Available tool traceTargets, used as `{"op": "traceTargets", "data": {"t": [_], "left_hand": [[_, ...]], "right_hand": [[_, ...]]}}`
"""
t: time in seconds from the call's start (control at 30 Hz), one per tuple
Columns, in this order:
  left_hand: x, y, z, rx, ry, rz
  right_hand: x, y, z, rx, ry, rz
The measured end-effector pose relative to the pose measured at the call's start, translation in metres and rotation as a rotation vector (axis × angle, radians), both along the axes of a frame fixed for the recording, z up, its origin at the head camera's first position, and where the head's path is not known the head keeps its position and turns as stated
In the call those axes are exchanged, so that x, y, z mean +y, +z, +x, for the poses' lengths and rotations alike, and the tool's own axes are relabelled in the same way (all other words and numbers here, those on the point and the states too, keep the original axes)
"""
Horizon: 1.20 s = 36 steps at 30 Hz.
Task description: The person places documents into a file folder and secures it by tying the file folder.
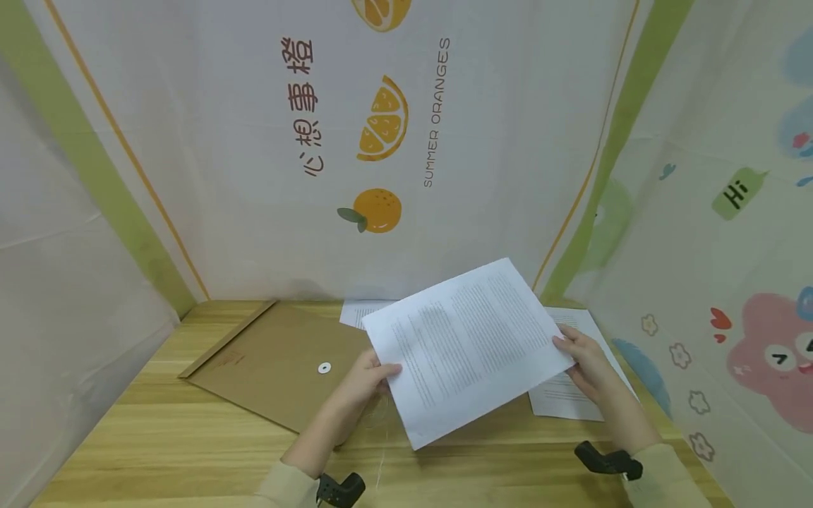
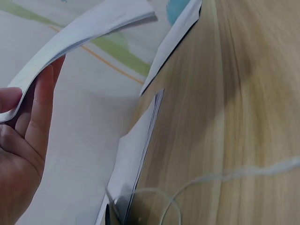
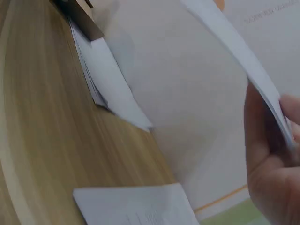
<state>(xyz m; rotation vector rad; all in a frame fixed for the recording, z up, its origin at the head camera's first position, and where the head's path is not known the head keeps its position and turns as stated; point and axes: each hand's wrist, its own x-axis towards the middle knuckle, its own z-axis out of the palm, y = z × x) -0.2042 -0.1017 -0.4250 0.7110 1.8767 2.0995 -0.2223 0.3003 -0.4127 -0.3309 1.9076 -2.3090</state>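
Observation:
Between both hands a stack of printed paper sheets [image 1: 470, 346] is held up above the table, tilted. My left hand [image 1: 365, 377] pinches its left edge, thumb on top and fingers beneath. The right hand [image 1: 587, 360] grips the right edge in the same manner. In the left wrist view the held sheets [image 2: 93, 23] bow in a curve above the fingers. The right wrist view shows the sheets' thin edge [image 3: 243, 56] between thumb and fingers. A brown string-tie document envelope [image 1: 279, 367] lies flat to the left, partly behind the left forearm.
More printed sheets [image 1: 565, 395] lie on the table at right, under the right hand. Another paper pile [image 1: 362, 312] lies at the back, mostly hidden by the held stack. A thin white string [image 1: 382, 458] trails over the wooden table [image 1: 495, 469]. Printed curtains [image 1: 508, 176] enclose it.

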Motion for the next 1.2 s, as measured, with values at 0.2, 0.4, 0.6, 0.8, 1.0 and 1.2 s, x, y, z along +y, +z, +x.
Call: {"op": "traceTargets", "data": {"t": [0.2, 0.4, 0.6, 0.8, 1.0, 1.2], "left_hand": [[-0.023, 0.001, 0.002, -0.028, -0.045, -0.072], [-0.037, 0.006, 0.002, 0.009, -0.055, -0.16], [-0.046, 0.011, 0.0, 0.009, -0.021, -0.204], [-0.048, 0.005, -0.009, 0.066, 0.211, -0.311], [-0.048, -0.003, -0.011, 0.108, 0.348, -0.546], [-0.054, -0.011, -0.009, 0.124, 0.344, -0.603]], "right_hand": [[0.003, -0.01, 0.0, 0.019, 0.266, 0.205], [-0.002, -0.01, 0.008, 0.073, 0.316, 0.34], [-0.016, -0.015, 0.018, 0.147, 0.278, 0.426], [-0.041, -0.027, 0.031, 0.11, 0.122, 0.494], [-0.057, -0.036, 0.036, 0.091, 0.061, 0.54], [-0.061, -0.041, 0.038, 0.027, 0.022, 0.525]]}}
